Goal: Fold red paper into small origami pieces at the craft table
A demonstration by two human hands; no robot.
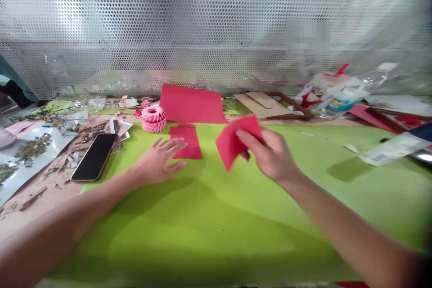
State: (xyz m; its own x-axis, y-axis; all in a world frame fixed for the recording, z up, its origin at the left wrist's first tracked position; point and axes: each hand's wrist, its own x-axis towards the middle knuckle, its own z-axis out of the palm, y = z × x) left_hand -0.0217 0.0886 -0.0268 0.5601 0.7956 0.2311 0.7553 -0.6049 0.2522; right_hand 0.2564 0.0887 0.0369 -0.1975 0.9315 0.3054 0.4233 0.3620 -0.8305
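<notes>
In my right hand [275, 150], between thumb and fingers, is a small piece of red paper [232, 141], bent and lifted above the green table surface [216, 229]. My left hand [162, 159] has its fingers spread, with the tips over the left edge of a flat red paper rectangle [191, 144]. Whether those fingertips press on it I cannot tell. Behind it lies a larger red sheet [192, 103]. A stack of pink zigzag-edged paper rings [154, 119] stands just beyond my left hand.
A black phone [94, 157] lies at the left, beside dried plant scraps [33, 148] on plastic. Brown card [261, 103] in a wooden frame is at the back. Plastic bags [334, 94], a clear bottle [378, 76] and a white tube [394, 148] are at the right. A perforated metal screen [202, 22] rises behind.
</notes>
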